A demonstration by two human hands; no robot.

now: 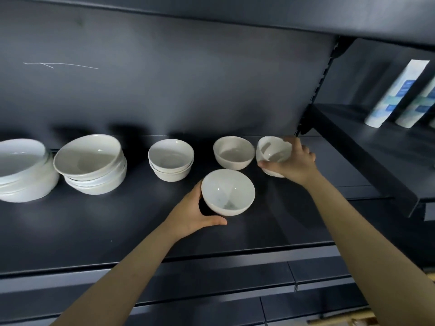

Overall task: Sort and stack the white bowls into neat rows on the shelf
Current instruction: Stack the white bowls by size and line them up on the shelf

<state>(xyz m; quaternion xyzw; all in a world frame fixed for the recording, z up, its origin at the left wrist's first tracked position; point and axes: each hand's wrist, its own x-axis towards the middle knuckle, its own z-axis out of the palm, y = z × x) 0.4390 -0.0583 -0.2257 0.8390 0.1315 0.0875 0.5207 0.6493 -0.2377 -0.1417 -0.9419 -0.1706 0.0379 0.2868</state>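
Note:
My left hand (195, 215) grips a small white bowl (227, 192) from its left and underside, near the middle of the dark shelf (94, 231). At the back right, a tilted small white bowl (273, 152) is held by my right hand (294, 164), thumb under it and fingers over its far rim. Between them at the back stands a single small bowl (234, 152). Left of that is a short stack of small bowls (171, 160). Further left sit a stack of larger bowls (91, 163) and a stack of the widest bowls (23, 170) at the frame's edge.
A dark back panel (164, 78) closes the shelf behind. An upper shelf (282, 17) overhangs. To the right, a neighbouring dark shelf (367, 149) carries white and blue tubes (397, 90). The shelf's front lip (188, 262) runs below my forearms.

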